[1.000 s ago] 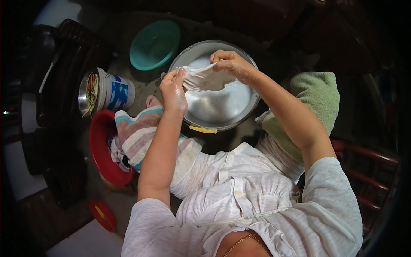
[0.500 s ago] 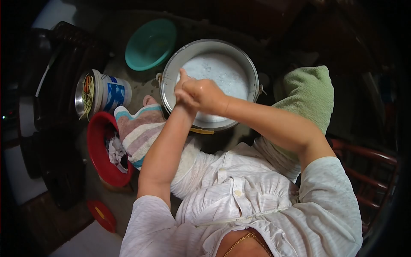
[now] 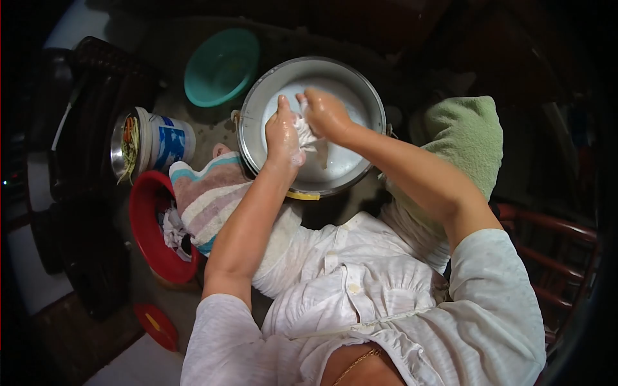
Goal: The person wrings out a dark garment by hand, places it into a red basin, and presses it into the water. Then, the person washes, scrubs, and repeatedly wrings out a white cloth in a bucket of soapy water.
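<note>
Open floor (image 3: 211, 123) borders the pot rim (image 3: 377, 112), both hands (image 3: 282, 134) holding cloth (image 3: 305, 134) above.

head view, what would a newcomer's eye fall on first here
Likely the left hand and right hand at upper centre, with a bunched white cloth between them over the metal pot. Next, the red basin at left, beside the striped towel. The green towel stands out right of the pot.
</note>
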Demonstrator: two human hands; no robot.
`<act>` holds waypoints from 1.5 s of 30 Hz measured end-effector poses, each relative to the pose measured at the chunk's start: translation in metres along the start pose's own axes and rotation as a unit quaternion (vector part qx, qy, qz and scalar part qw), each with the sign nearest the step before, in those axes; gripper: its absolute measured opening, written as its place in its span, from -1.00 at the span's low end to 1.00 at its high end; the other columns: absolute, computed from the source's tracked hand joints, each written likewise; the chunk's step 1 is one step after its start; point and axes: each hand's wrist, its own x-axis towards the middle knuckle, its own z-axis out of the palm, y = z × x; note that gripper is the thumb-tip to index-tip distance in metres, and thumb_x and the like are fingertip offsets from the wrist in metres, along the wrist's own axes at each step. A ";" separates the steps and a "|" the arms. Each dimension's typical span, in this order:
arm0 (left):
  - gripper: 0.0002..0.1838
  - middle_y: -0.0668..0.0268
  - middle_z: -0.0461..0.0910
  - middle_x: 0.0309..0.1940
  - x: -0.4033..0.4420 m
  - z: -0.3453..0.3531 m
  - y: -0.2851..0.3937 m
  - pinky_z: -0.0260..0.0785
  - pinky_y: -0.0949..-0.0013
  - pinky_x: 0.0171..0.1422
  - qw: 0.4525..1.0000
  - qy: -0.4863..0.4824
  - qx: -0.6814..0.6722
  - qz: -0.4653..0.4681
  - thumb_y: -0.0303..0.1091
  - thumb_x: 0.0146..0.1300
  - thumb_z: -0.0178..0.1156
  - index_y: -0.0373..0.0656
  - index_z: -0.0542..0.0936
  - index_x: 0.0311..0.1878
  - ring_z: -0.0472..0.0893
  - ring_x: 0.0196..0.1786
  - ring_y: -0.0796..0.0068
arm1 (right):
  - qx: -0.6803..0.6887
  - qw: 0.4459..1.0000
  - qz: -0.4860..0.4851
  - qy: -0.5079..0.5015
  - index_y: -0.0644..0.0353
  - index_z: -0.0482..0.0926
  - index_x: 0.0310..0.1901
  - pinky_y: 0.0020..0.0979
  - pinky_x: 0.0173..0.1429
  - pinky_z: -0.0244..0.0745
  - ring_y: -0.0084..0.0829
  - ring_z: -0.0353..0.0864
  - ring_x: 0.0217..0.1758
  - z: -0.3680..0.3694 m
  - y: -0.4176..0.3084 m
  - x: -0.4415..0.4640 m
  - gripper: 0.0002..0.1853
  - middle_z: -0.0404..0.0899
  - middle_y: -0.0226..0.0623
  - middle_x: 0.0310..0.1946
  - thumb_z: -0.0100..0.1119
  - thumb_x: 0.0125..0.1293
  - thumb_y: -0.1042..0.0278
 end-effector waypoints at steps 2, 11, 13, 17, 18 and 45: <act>-0.62 0.31 0.40 -0.48 0.009 -0.008 0.008 0.40 0.43 -0.30 0.992 -0.092 0.042 0.077 0.00 0.26 -0.02 -0.15 0.36 -0.45 0.48 -0.37 0.48 | 0.205 0.973 0.091 -0.060 0.28 0.45 -0.16 -0.31 -0.25 0.42 -0.22 0.56 -0.28 -0.001 0.012 0.011 -0.73 0.53 -0.03 -0.37 -0.07 0.09 0.43; -0.72 0.30 0.45 -0.42 0.011 -0.018 0.039 0.34 0.53 -0.24 0.973 -0.193 0.029 0.124 -0.18 0.28 0.00 -0.26 0.44 -0.29 0.46 -0.36 0.57 | 0.509 0.766 0.190 -0.342 0.30 0.46 -0.09 -0.37 -0.09 0.41 -0.40 0.51 -0.23 -0.048 0.018 0.012 -0.67 0.50 -0.24 -0.23 0.00 0.11 0.35; -0.69 0.30 0.46 -0.29 0.004 -0.015 0.044 0.31 0.54 -0.13 0.964 -0.242 -0.019 0.108 -0.18 0.26 0.03 -0.26 0.40 -0.14 0.46 -0.26 0.58 | 0.567 0.740 0.195 -0.305 0.27 0.48 -0.14 -0.39 -0.15 0.44 -0.43 0.53 -0.27 -0.053 0.016 0.013 -0.65 0.53 -0.24 -0.30 0.13 0.13 0.19; -0.59 0.34 0.46 -0.23 -0.003 -0.013 0.026 0.24 0.58 -0.11 0.942 -0.296 0.108 0.112 -0.12 0.19 0.13 -0.25 0.40 -0.05 0.44 -0.23 0.62 | 0.643 0.715 0.165 -0.217 0.19 0.49 -0.23 -0.36 -0.16 0.47 -0.45 0.55 -0.32 -0.055 0.016 0.019 -0.70 0.53 -0.32 -0.36 0.19 0.10 0.15; -0.59 0.34 0.46 -0.23 -0.001 -0.014 0.023 0.24 0.58 -0.11 0.942 -0.297 0.108 0.112 -0.12 0.19 0.13 -0.25 0.40 -0.05 0.44 -0.23 0.62 | 0.643 0.716 0.165 -0.217 0.19 0.49 -0.23 -0.36 -0.16 0.47 -0.45 0.55 -0.32 -0.058 0.016 0.020 -0.70 0.53 -0.32 -0.36 0.19 0.10 0.15; -0.76 0.28 0.46 -0.30 0.023 -0.019 0.007 0.32 0.48 -0.06 0.983 -0.118 0.010 0.143 -0.17 0.28 0.00 -0.18 0.37 -0.26 0.47 -0.24 0.56 | 0.548 0.827 0.126 0.015 0.23 0.43 -0.16 -0.47 -0.18 0.41 -0.48 0.46 -0.30 -0.009 -0.007 0.010 -0.78 0.47 -0.29 -0.34 -0.01 0.22 0.32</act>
